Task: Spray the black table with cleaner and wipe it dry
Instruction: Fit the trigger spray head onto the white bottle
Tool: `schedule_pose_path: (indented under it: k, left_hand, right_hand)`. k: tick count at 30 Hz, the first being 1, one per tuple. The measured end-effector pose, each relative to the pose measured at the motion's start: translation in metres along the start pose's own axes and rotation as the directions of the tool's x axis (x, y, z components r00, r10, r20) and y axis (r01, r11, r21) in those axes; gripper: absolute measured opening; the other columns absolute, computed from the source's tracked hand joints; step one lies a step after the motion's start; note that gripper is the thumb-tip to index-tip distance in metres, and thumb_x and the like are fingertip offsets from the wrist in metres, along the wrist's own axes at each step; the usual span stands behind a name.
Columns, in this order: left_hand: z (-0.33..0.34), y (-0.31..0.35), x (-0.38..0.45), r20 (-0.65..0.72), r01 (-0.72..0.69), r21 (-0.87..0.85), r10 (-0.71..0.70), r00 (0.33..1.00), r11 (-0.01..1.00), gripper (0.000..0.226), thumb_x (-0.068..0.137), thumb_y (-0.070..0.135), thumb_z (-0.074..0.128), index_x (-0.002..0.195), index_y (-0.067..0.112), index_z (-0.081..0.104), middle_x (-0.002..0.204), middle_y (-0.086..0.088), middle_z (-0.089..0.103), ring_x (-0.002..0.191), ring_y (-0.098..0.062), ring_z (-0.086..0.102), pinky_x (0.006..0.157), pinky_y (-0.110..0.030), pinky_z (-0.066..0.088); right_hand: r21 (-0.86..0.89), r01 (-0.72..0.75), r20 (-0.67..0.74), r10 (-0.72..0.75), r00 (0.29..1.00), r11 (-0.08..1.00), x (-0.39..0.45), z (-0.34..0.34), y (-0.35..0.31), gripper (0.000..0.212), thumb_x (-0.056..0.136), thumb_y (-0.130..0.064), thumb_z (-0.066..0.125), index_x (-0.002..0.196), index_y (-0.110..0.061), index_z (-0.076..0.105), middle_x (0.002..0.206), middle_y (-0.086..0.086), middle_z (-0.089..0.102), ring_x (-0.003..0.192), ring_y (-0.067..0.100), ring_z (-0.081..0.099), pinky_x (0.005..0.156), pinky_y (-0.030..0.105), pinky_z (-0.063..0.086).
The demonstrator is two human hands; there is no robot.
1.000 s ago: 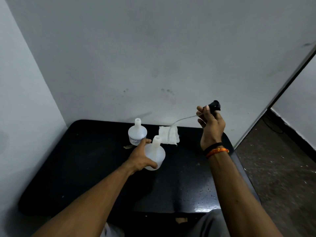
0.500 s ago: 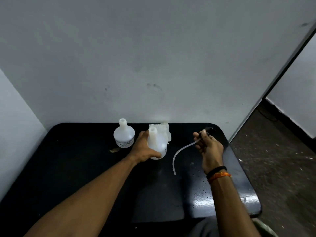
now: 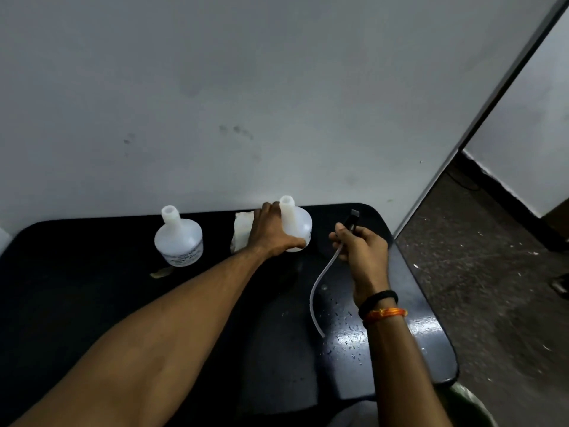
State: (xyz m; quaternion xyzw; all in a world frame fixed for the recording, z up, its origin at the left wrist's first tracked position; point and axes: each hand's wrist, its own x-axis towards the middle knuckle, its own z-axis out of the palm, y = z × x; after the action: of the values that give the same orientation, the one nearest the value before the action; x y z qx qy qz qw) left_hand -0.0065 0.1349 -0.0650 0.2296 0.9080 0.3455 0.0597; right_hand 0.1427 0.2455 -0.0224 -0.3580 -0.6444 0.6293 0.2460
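From the head view, my left hand (image 3: 274, 231) wrapped its grip round the open bottle (image 3: 296, 224), standing it upright on the black surface (image 3: 92, 303) near the wall, probably so its neck was steady for refitting. My right hand (image 3: 361, 254) curled its grip round the sprayer head (image 3: 351, 220), nozzle up, letting the tube (image 3: 318, 289) hang clear and curve down toward the surface. A cloth (image 3: 241, 231) lay just behind my left hand, within reach for wiping. A second bottle (image 3: 178, 238) stood apart to the left. The surface looked glossy and dark, with droplets (image 3: 348, 331) speckling its right side, not yet wiped.
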Motion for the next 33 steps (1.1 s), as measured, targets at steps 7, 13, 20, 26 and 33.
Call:
schedule_pose_path:
  k: [7, 13, 20, 26, 33]
  left_hand:
    - [0.037, 0.0, 0.023, 0.0, 0.02, 0.034, -0.02, 1.0, 0.999, 0.103, 0.052, 0.053, 0.088, 0.138, 0.017, 0.045, 0.131, -0.006, 0.049, 0.121, -0.03, 0.046, 0.102, -0.041, 0.042]
    - [0.038, 0.001, 0.033, -0.019, 0.059, 0.062, -0.058, 0.998, 0.996, 0.114, 0.056, 0.05, 0.088, 0.149, 0.015, 0.031, 0.146, -0.007, 0.042, 0.134, -0.032, 0.039, 0.109, -0.044, 0.035]
    - [0.016, -0.032, -0.01, -0.127, -0.026, -0.033, 0.022, 0.992, 0.999, 0.1, 0.071, 0.052, 0.081, 0.147, 0.01, 0.031, 0.146, -0.01, 0.046, 0.136, -0.032, 0.04, 0.107, -0.042, 0.033]
    - [-0.016, -0.086, -0.069, -0.167, -0.051, -0.011, 0.049, 0.985, 0.999, 0.066, 0.094, 0.041, 0.06, 0.149, 0.016, 0.033, 0.132, -0.006, 0.056, 0.119, -0.025, 0.051, 0.1, -0.04, 0.044]
    - [-0.067, -0.139, -0.094, -0.322, 0.171, 0.017, -0.157, 0.934, 0.985, 0.036, 0.093, 0.055, 0.053, 0.081, 0.022, 0.058, 0.066, 0.006, 0.063, 0.067, -0.016, 0.062, 0.062, -0.033, 0.053]
  right_hand:
    - [-0.107, 0.027, 0.025, -0.025, 0.999, 0.994, 0.003, -0.004, 0.004, 0.042, 0.073, -0.053, 0.069, 0.098, -0.021, 0.074, 0.093, -0.002, 0.077, 0.096, 0.017, 0.07, 0.092, 0.048, 0.056]
    - [-0.116, 0.03, 0.066, -0.022, 0.998, 0.993, -0.001, 0.001, 0.001, 0.036, 0.079, -0.046, 0.071, 0.105, -0.021, 0.073, 0.098, -0.003, 0.076, 0.099, 0.016, 0.069, 0.093, 0.048, 0.056]
    - [-0.078, 0.015, 0.107, -0.006, 0.994, 0.997, -0.01, 0.013, -0.005, 0.039, 0.076, -0.047, 0.072, 0.102, -0.019, 0.073, 0.096, 0.0, 0.076, 0.099, 0.019, 0.07, 0.091, 0.045, 0.057]
    - [-0.009, -0.003, 0.242, 0.005, 0.97, 1.0, -0.03, 0.035, -0.014, 0.02, 0.087, -0.03, 0.074, 0.101, -0.015, 0.075, 0.096, 0.004, 0.077, 0.09, 0.015, 0.069, 0.072, 0.028, 0.051]
    - [0.008, 0.077, 0.424, -0.074, 0.903, 0.997, -0.052, 0.06, -0.016, 0.03, 0.085, -0.022, 0.078, 0.114, -0.015, 0.073, 0.107, 0.001, 0.076, 0.104, 0.014, 0.07, 0.087, 0.03, 0.055]
